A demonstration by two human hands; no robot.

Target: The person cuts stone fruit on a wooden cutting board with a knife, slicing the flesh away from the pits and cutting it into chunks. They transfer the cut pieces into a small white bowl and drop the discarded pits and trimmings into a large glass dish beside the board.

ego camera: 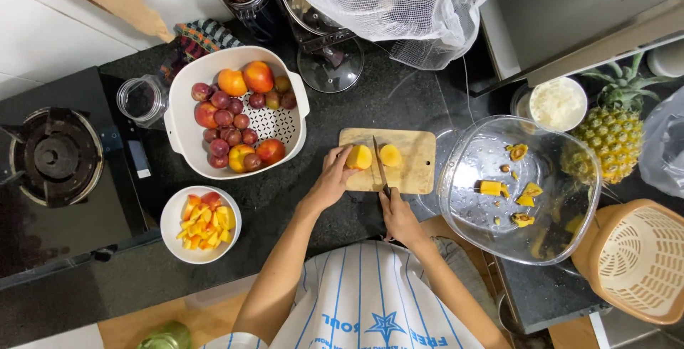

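Person at the counter, striped apron at the bottom edge, both bare arms reaching up onto a small wooden cutting board (413, 171) on the dark stone worktop (370, 100).

Right hand (399, 217) is closed round the handle of a knife (380, 167); the blade runs away from the body, long axis roughly straight up the board, tip near the far edge. Left hand (331, 178) is curled over a yellow-orange fruit half (359, 157), fingers pinching it from the left side, holding it down on the board. The blade sits just right of that held piece, touching or nearly so, can't tell which. A second fruit half (390, 154) lies free on the other side of the blade, just beside it, untouched. So the knife stands between the two pieces; left hand is nearer the held one, right hand nearer the loose one. Both pieces look smooth, rounded, yellow flesh with orange blush, cut faces not clearly visible.

Left of the arms: white bowl (174, 238) of diced yellow and red fruit. Right: clear glass dish (463, 171) holding a few yellow scraps and pits, touching the board's right end.

Farther out: white colander (185, 128) full of whole red and orange stone fruit, a glass jar (142, 100), gas burner (57, 157) at far left. At the back, a mesh food cover (399, 0); far right a pineapple (613, 132), a cup of white stuff (559, 103), an orange plastic basket (638, 260).
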